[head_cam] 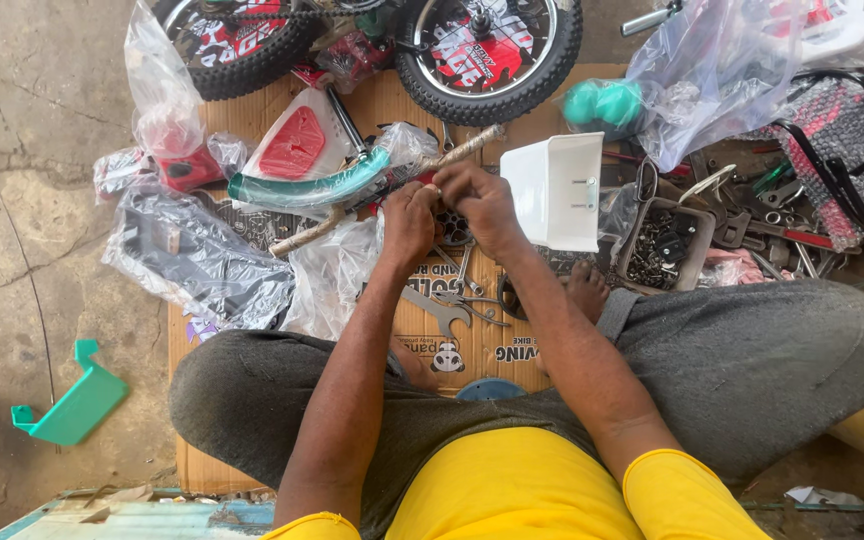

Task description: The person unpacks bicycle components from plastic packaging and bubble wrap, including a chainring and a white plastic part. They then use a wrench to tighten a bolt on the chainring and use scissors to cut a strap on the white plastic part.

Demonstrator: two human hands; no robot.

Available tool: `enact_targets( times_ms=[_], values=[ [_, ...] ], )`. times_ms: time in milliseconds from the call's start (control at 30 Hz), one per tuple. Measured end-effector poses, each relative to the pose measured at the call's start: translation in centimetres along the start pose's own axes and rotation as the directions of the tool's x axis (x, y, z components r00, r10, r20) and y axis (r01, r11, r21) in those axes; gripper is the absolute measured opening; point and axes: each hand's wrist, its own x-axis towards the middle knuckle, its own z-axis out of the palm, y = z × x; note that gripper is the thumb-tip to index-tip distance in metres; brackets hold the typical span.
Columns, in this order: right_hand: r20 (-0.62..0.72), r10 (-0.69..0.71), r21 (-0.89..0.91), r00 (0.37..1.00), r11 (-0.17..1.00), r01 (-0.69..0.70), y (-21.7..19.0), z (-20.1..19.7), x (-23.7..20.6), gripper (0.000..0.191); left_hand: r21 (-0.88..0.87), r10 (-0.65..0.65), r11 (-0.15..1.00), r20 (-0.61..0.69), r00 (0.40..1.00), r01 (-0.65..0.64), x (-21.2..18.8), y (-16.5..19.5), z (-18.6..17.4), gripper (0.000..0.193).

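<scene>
The teal curved bicycle frame tube wrapped in clear plastic point(307, 186) is lying across the flat brown cardboard sheet point(392, 105), just left of both hands. The left hand point(408, 222) is closing on its plastic-wrapped end. The right hand point(480, 200) is pinching the same end from above. A white plastic basket point(555, 190) is standing just right, near the cardboard's far edge.

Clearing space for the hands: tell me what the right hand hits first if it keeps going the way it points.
Likely the paper-wrapped tube its fingertips already touch; the right hand points up-left, and the small wheel lies beyond, though depth is unclear.
</scene>
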Motion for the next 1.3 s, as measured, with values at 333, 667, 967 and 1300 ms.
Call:
enact_targets(
  times_ms=[333,667,967,1300],
  values=[
    [-0.068,0.258,0.192,0.964,0.951,-0.241,-0.9,0.3,0.0,0.009,0.022,-0.032,0.999,-0.050,0.998,0.033,0.0,0.5,0.0,0.033],
    [-0.166,0.450,0.152,0.878,0.891,-0.428,1.7,0.9,0.0,0.013,0.332,0.229,0.923,-0.071,0.971,-0.193,0.6,-1.0,-0.1,0.032],
    [-0.160,0.279,0.305,0.947,0.926,-0.222,2.6,0.3,0.1,0.018,0.266,0.136,0.958,-0.101,0.986,-0.105,0.4,-0.2,-0.1,0.028],
    [-0.207,0.198,0.303,0.958,0.944,-0.130,1.8,0.5,0.0,0.018,-0.217,-0.109,0.970,0.031,0.994,0.113,0.2,0.6,-0.1,0.016]
  ],
)
